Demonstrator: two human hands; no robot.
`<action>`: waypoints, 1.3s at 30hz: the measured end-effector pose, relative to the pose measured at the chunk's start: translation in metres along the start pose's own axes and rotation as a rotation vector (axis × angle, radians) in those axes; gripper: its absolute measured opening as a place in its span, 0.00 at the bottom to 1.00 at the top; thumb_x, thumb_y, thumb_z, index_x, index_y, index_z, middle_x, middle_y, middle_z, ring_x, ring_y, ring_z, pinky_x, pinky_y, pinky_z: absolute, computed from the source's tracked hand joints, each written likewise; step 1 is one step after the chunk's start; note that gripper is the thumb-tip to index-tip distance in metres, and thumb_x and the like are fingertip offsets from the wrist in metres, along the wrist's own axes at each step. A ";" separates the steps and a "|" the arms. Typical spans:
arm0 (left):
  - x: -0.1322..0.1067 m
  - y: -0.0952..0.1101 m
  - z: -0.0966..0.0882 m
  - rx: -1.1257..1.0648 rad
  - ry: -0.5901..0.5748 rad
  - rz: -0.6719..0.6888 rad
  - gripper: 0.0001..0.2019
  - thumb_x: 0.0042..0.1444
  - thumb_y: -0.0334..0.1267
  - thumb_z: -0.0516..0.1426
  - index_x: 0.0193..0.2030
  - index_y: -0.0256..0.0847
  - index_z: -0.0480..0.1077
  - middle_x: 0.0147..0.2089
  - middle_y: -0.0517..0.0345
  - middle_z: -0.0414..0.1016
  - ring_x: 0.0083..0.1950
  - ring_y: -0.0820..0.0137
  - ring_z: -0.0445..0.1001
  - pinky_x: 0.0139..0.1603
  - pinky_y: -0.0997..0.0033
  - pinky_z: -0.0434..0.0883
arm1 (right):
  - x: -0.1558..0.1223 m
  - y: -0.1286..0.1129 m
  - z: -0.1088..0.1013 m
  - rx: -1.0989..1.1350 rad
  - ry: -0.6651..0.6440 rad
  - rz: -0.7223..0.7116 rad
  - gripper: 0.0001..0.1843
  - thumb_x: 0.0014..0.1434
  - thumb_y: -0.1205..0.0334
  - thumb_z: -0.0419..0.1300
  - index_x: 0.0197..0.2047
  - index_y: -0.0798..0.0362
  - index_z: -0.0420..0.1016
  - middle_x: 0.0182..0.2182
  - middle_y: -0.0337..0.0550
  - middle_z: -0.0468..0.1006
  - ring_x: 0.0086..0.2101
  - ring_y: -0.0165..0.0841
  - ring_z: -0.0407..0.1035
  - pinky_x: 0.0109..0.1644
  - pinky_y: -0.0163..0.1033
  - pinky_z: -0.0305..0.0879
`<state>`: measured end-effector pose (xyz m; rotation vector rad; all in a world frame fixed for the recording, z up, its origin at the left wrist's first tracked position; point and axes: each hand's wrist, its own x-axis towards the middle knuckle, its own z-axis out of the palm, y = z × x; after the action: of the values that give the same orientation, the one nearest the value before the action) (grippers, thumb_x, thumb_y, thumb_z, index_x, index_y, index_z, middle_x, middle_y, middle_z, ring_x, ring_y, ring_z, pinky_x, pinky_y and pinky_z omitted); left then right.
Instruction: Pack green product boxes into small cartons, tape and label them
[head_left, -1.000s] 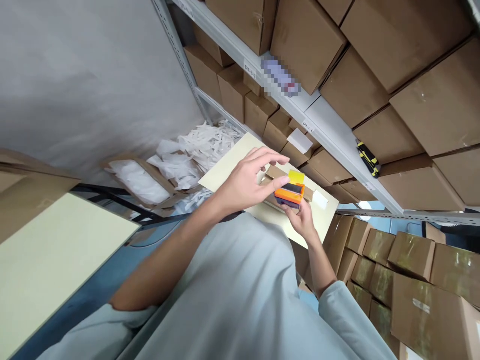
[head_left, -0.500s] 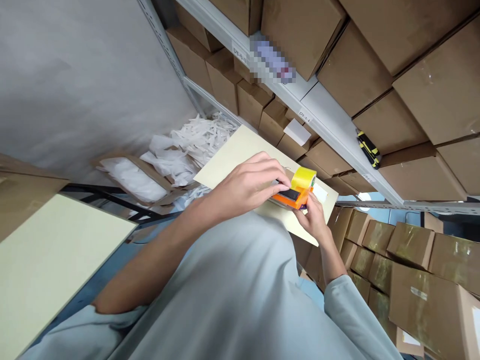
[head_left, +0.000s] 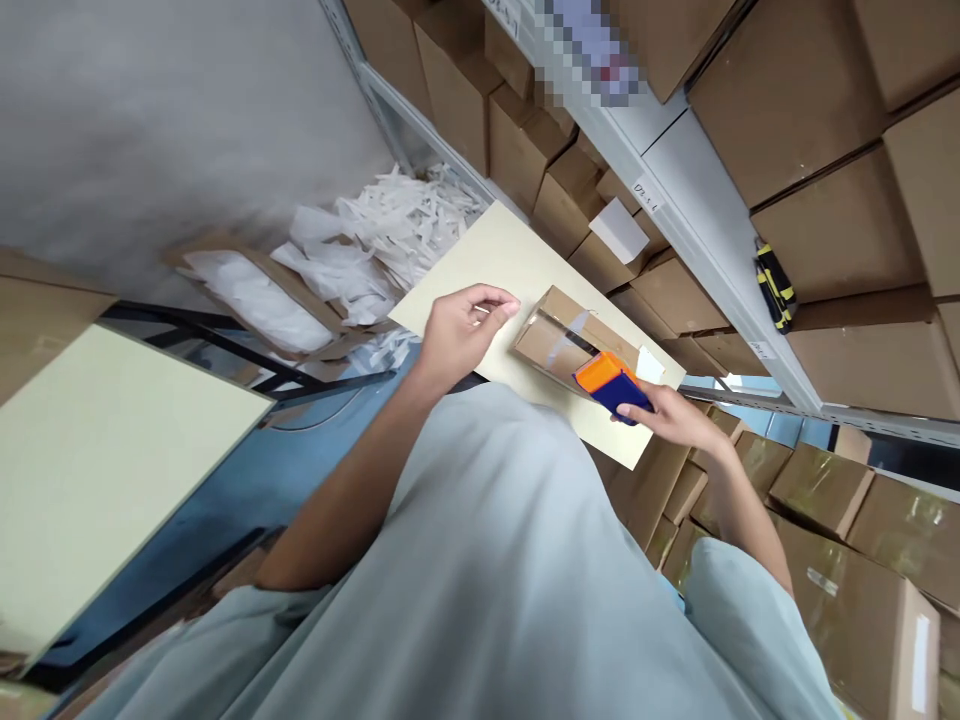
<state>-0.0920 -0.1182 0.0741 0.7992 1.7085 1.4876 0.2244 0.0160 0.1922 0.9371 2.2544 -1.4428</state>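
Note:
A small cardboard box (head_left: 577,335) lies on the cream tabletop (head_left: 457,275), with a strip of tape and a dark band along its top. Over the box's right end, my right hand (head_left: 664,412) grips an orange and blue tape dispenser (head_left: 611,385), tilted so its blue side faces me. The yellow tape roll does not show in this view. My left hand (head_left: 469,330) hovers just left of the box, apart from it. Its thumb and fingers are pinched together; whether something thin is between them cannot be made out.
Shelves with cardboard boxes (head_left: 817,230) rise behind and to the right. Black and yellow cutters (head_left: 774,285) lie on the shelf edge. Shredded white paper (head_left: 412,220) is heaped beyond the tabletop at left. Another cream table (head_left: 112,470) stands left, and stacked cartons (head_left: 847,570) stand right.
My left hand has drawn away left from the dispenser. My right hand has moved right and turned the dispenser, so its blue side shows and the box is uncovered. The view has shifted.

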 end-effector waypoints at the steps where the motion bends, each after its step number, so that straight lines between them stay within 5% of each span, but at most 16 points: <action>1: 0.006 -0.015 0.004 -0.055 0.009 -0.079 0.12 0.66 0.47 0.68 0.43 0.39 0.81 0.42 0.54 0.85 0.42 0.65 0.82 0.47 0.65 0.84 | 0.008 0.002 -0.011 0.067 -0.076 0.043 0.24 0.75 0.36 0.65 0.52 0.50 0.83 0.39 0.45 0.90 0.34 0.38 0.82 0.38 0.41 0.78; 4: 0.021 -0.049 0.018 -0.164 0.021 -0.232 0.11 0.62 0.44 0.69 0.41 0.37 0.81 0.41 0.52 0.86 0.41 0.67 0.82 0.47 0.65 0.85 | 0.042 0.009 -0.040 0.191 -0.252 0.141 0.29 0.69 0.33 0.70 0.49 0.54 0.84 0.36 0.44 0.89 0.32 0.36 0.80 0.36 0.39 0.76; 8: 0.033 -0.068 0.034 -0.201 0.049 -0.310 0.13 0.59 0.46 0.71 0.39 0.37 0.81 0.41 0.51 0.86 0.44 0.64 0.84 0.49 0.63 0.86 | 0.083 0.029 -0.060 0.257 -0.406 0.266 0.33 0.63 0.28 0.73 0.43 0.54 0.83 0.34 0.44 0.88 0.34 0.36 0.81 0.39 0.38 0.78; 13: 0.039 -0.087 0.039 -0.193 0.061 -0.385 0.13 0.59 0.46 0.70 0.43 0.38 0.83 0.44 0.50 0.88 0.46 0.61 0.85 0.47 0.65 0.85 | 0.109 0.050 -0.057 0.282 -0.461 0.364 0.35 0.58 0.26 0.75 0.42 0.53 0.82 0.35 0.43 0.88 0.37 0.38 0.82 0.43 0.39 0.78; 19: 0.048 -0.132 0.041 -0.218 0.024 -0.464 0.11 0.59 0.42 0.67 0.43 0.37 0.85 0.43 0.49 0.89 0.45 0.60 0.85 0.45 0.65 0.83 | 0.121 0.039 -0.053 0.254 -0.499 0.418 0.36 0.61 0.23 0.71 0.40 0.52 0.82 0.34 0.42 0.87 0.36 0.37 0.81 0.45 0.41 0.79; 26: 0.061 -0.175 0.069 -0.316 -0.096 -0.606 0.09 0.55 0.42 0.72 0.36 0.39 0.84 0.45 0.45 0.91 0.50 0.55 0.87 0.59 0.54 0.82 | 0.134 0.023 -0.052 0.235 -0.516 0.498 0.38 0.60 0.21 0.70 0.40 0.54 0.80 0.35 0.44 0.86 0.37 0.37 0.79 0.47 0.41 0.78; 29: 0.058 -0.176 0.074 -0.262 -0.181 -0.570 0.11 0.60 0.46 0.72 0.39 0.41 0.86 0.47 0.45 0.91 0.50 0.54 0.87 0.60 0.54 0.82 | 0.137 0.017 -0.051 0.233 -0.507 0.559 0.40 0.58 0.19 0.69 0.41 0.54 0.81 0.36 0.46 0.86 0.38 0.39 0.80 0.47 0.43 0.79; 34: 0.059 -0.158 0.051 0.171 -0.227 -0.418 0.25 0.62 0.44 0.71 0.65 0.43 0.82 0.61 0.45 0.87 0.46 0.58 0.86 0.60 0.56 0.80 | 0.136 0.013 -0.049 0.243 -0.479 0.632 0.43 0.56 0.17 0.69 0.43 0.53 0.80 0.35 0.44 0.86 0.37 0.38 0.79 0.47 0.43 0.79; 36: 0.061 -0.143 0.044 0.228 -0.277 -0.372 0.21 0.66 0.45 0.69 0.63 0.43 0.83 0.59 0.46 0.87 0.45 0.58 0.86 0.57 0.57 0.79 | 0.135 0.014 -0.049 0.227 -0.476 0.625 0.43 0.56 0.17 0.69 0.42 0.53 0.80 0.35 0.43 0.86 0.36 0.37 0.79 0.46 0.43 0.78; 39: 0.061 -0.121 0.048 0.238 -0.347 -0.307 0.12 0.67 0.51 0.69 0.47 0.45 0.85 0.51 0.50 0.90 0.50 0.54 0.87 0.55 0.58 0.78 | 0.132 0.019 -0.048 0.209 -0.498 0.591 0.42 0.57 0.17 0.68 0.40 0.53 0.81 0.36 0.45 0.87 0.37 0.38 0.78 0.45 0.42 0.77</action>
<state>-0.0849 -0.0585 -0.0567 0.8188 1.6676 0.8943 0.1439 0.1119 0.1254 1.0429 1.3434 -1.4350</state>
